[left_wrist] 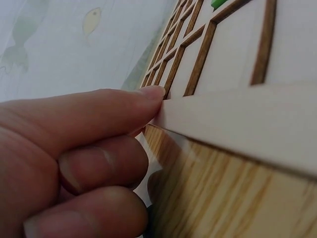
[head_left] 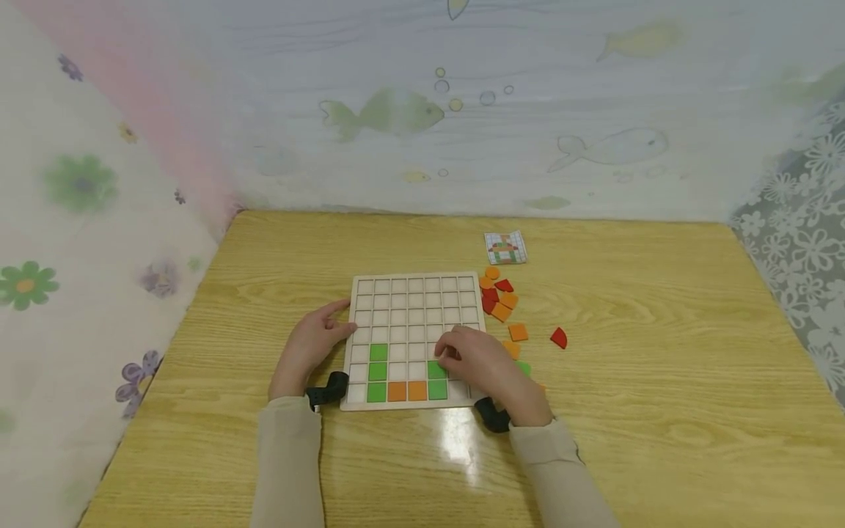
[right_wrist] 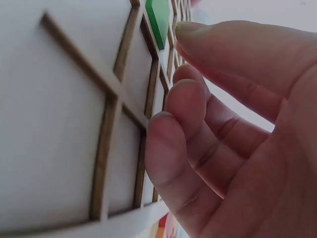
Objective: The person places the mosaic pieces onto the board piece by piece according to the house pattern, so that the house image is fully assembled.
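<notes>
A wooden grid board [head_left: 409,408] lies on the table, with green tiles [head_left: 378,371] in two columns and two orange tiles [head_left: 406,391] along its bottom row. My left hand [head_left: 310,341] holds the board's left edge. In the left wrist view, its thumb [left_wrist: 148,93] presses the rim [left_wrist: 233,116] while other fingers curl beneath. Over the right part of the board is my right hand [head_left: 478,363], fingers loosely bent. In the right wrist view, a green tile [right_wrist: 157,25] lies near its thumb tip [right_wrist: 190,27]; no piece shows between the fingers.
Right of the board lie loose orange squares [head_left: 518,332], orange rounds [head_left: 492,272] and red quarter-round pieces [head_left: 504,285]. One red piece [head_left: 559,338] lies farther right. A small pattern card [head_left: 505,248] rests behind them. A patterned wall [head_left: 396,161] borders the table's far edge.
</notes>
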Action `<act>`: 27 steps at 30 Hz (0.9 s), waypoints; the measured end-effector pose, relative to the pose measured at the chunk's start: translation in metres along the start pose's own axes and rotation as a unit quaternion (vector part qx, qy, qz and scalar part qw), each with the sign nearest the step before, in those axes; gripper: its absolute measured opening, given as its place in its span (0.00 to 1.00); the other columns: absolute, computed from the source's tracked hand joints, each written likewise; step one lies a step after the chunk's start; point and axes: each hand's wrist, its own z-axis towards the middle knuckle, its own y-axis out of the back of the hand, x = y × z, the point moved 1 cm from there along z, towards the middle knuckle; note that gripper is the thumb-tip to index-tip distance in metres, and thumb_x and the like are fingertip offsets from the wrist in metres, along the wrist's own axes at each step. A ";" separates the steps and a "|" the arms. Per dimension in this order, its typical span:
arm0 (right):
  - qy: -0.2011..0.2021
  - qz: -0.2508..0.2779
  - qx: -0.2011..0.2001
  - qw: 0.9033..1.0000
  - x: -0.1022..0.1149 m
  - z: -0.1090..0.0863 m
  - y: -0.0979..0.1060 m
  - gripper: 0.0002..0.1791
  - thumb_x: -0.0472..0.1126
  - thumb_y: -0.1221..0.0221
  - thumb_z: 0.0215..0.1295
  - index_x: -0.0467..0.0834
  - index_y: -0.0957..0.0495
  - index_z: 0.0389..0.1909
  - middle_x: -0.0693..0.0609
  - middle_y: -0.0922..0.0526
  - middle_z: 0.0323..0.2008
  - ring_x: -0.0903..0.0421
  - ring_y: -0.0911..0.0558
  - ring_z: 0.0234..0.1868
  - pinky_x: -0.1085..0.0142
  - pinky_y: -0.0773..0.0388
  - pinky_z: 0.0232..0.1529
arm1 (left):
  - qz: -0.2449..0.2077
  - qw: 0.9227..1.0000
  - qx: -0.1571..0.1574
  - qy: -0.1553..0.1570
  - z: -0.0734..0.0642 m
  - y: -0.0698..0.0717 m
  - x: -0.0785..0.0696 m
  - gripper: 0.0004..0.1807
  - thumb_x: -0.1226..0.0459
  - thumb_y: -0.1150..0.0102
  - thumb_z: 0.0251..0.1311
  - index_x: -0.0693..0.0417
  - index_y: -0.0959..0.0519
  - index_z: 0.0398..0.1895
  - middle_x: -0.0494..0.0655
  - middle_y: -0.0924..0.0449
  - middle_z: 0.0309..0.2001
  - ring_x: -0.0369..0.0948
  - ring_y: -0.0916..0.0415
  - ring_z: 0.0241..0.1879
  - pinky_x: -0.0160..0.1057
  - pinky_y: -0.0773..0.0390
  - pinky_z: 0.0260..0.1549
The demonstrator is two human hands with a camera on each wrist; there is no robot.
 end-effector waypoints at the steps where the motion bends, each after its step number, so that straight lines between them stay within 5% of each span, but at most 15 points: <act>1: -0.008 0.007 0.000 1.000 -0.001 0.000 0.001 0.02 0.42 0.42 0.58 0.52 0.22 0.31 0.61 0.31 0.24 0.62 0.32 0.26 0.69 0.33 0.29 | -0.001 1.000 0.000 0.001 0.000 0.000 0.000 0.31 0.49 0.44 0.55 0.35 0.38 0.63 0.48 0.29 0.28 0.43 0.35 0.28 0.39 0.36 0.30; 8: -0.061 0.030 -0.001 0.998 -0.006 -0.002 0.011 0.06 0.45 0.42 0.58 0.52 0.23 0.37 0.59 0.30 0.24 0.60 0.31 0.27 0.68 0.33 0.29 | -0.004 1.000 -0.002 -0.003 0.000 0.001 0.000 0.31 0.49 0.44 0.54 0.36 0.37 0.63 0.47 0.31 0.25 0.43 0.37 0.25 0.38 0.37 0.26; 17: -0.083 0.065 0.016 0.994 -0.020 -0.007 0.018 0.09 0.46 0.44 0.60 0.51 0.23 0.40 0.59 0.27 0.26 0.59 0.30 0.28 0.67 0.31 0.31 | -0.005 1.000 0.003 0.001 0.000 0.001 0.001 0.31 0.49 0.44 0.55 0.36 0.37 0.63 0.48 0.31 0.24 0.43 0.37 0.24 0.39 0.37 0.26; 27: -0.091 0.063 -0.013 0.994 -0.043 -0.017 0.037 0.11 0.47 0.45 0.61 0.48 0.24 0.43 0.57 0.25 0.29 0.58 0.28 0.30 0.65 0.31 0.33 | -0.014 1.000 0.005 0.000 0.000 0.002 -0.001 0.30 0.49 0.44 0.55 0.35 0.37 0.63 0.48 0.32 0.24 0.43 0.38 0.24 0.39 0.37 0.26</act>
